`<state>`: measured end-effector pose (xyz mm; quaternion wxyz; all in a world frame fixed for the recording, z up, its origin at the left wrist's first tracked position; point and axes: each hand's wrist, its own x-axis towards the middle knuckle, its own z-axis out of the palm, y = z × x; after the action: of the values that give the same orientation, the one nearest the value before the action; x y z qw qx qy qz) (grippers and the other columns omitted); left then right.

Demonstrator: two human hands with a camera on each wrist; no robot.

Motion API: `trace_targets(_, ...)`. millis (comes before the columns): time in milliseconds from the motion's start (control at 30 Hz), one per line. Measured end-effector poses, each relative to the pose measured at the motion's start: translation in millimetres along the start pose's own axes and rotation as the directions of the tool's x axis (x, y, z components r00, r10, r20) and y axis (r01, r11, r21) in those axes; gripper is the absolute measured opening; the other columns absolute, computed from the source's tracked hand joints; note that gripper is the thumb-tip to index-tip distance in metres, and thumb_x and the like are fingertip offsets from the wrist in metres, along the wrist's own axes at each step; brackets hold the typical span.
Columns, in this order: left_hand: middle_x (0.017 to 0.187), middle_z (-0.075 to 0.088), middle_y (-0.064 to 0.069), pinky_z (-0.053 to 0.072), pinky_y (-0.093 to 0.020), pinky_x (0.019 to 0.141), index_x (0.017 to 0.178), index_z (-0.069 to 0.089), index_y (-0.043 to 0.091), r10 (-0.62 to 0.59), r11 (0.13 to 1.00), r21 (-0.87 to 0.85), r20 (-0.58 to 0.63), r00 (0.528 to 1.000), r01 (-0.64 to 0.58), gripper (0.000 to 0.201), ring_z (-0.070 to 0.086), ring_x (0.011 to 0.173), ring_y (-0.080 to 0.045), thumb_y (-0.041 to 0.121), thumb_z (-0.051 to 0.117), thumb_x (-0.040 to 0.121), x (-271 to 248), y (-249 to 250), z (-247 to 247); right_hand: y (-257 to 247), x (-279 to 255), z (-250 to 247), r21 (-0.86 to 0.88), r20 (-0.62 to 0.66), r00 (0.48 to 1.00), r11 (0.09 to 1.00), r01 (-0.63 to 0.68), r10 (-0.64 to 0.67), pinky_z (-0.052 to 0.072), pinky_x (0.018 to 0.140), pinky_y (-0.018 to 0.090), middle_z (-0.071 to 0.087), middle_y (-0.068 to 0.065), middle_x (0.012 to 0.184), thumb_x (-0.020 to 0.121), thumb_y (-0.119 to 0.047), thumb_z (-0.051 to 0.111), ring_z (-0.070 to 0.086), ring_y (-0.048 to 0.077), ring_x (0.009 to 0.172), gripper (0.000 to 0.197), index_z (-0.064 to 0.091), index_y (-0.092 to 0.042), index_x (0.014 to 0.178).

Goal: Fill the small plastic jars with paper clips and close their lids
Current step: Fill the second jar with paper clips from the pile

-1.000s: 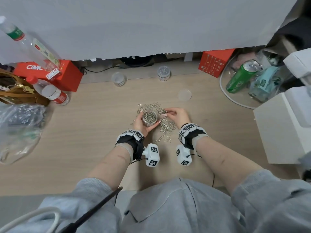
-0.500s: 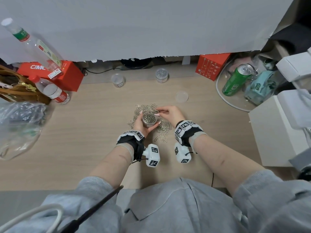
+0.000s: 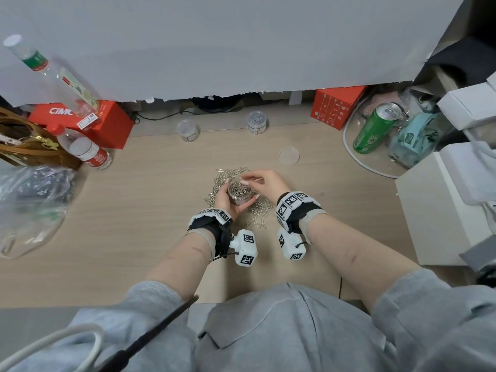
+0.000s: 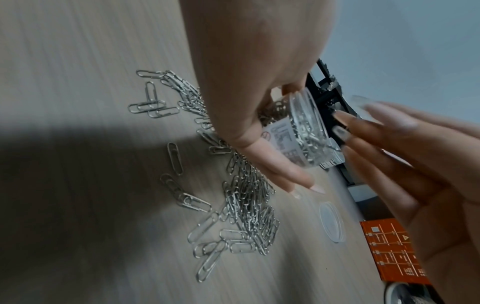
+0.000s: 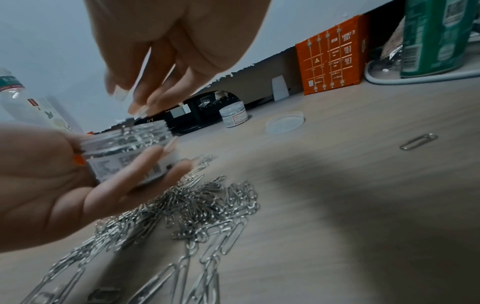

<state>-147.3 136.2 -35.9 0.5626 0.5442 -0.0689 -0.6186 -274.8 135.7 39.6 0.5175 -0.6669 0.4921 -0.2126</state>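
**Topping off the jar without making a mess**

Left hand (image 3: 228, 201) has its grip wrapped round the small clear plastic jar with the white label (image 3: 239, 194), held just above the light wood-grain tabletop (image 3: 150, 210) at the centre of the head view, right over the loose heap of silver paper clips (image 3: 261, 208). It looks close to full already, clips up near the threaded rim. Right hand (image 3: 264, 181) hovers just over the mouth with fingertips (image 5: 141, 107) bunched and pointing down; whether a clip sits between them I honestly can't tell, too blurry.

How I'd play this bit:

- Keep the jar level and low over the heap, so anything that slips lands back on the pile.
- Drop clips in lengthwise. A couple look to poke up past the rim in the right wrist view, and I'd guess those would jam the lid, so press them flat first.
- Don't overfill. Leave the thread clear.
- The flat round clear lid (image 3: 289, 155) lies right of and above centre in the head view, well apart from the hands. Grab it with the right hand while the left keeps holding the jar.

One more labelled clear jar with clips inside (image 3: 257, 122) and a cloudy, empty-looking jar (image 3: 188, 130) sit at the back edge.
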Motion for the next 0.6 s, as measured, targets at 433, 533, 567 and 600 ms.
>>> trace_targets(433, 0.133, 0.05, -0.024, 0.057, -0.043, 0.055, 0.134, 0.044, 0.008, -0.342, 0.935, -0.106, -0.023, 0.94, 0.337, 0.045, 0.06, 0.099, -0.04, 0.034, 0.042, 0.096, -43, 13, 5, 89, -22, -9, -0.339, -0.466, 0.823, 0.794, -0.505, 0.325, -0.005, 0.116, 0.036, -0.007, 0.004, 0.157, 0.095, -0.043, 0.037, -0.008, 0.027, 0.144, 0.07, 0.004, -0.012, 0.147)
trace_targets(533, 0.138, 0.045, -0.025, 0.057, -0.043, 0.057, 0.138, 0.041, 0.009, -0.322, 0.929, -0.165, 0.08, 0.943, 0.331, 0.049, 0.059, 0.101, -0.04, 0.035, 0.04, 0.097, -37, 9, 1, 98, -28, -3, -0.302, -0.576, 0.748, 0.763, -0.571, 0.331, -0.006, 0.116, 0.038, -0.008, 0.013, 0.156, 0.091, -0.048, 0.041, -0.008, 0.032, 0.143, 0.078, 0.002, -0.009, 0.147)
trace_targets(567, 0.137, 0.045, -0.025, 0.057, -0.043, 0.056, 0.135, 0.043, 0.008, -0.339, 0.925, -0.153, 0.089, 0.937, 0.349, 0.047, 0.059, 0.101, -0.04, 0.036, 0.039, 0.097, -39, 10, 1, 99, -29, -1, -0.263, -0.592, 0.729, 0.772, -0.579, 0.345, -0.005, 0.116, 0.039, -0.007, 0.014, 0.155, 0.09, -0.049, 0.043, -0.008, 0.033, 0.143, 0.08, 0.002, -0.009, 0.147)
trace_targets(600, 0.136, 0.046, -0.025, 0.058, -0.043, 0.056, 0.13, 0.046, 0.008, -0.348, 0.917, -0.171, 0.101, 0.932, 0.361, 0.044, 0.059, 0.099, -0.04, 0.036, 0.038, 0.097, -37, 10, -1, 100, -28, 2, -0.221, -0.59, 0.718, 0.781, -0.583, 0.369, -0.005, 0.116, 0.038, -0.007, 0.014, 0.155, 0.089, -0.05, 0.044, -0.008, 0.031, 0.144, 0.082, 0.002, -0.01, 0.147)
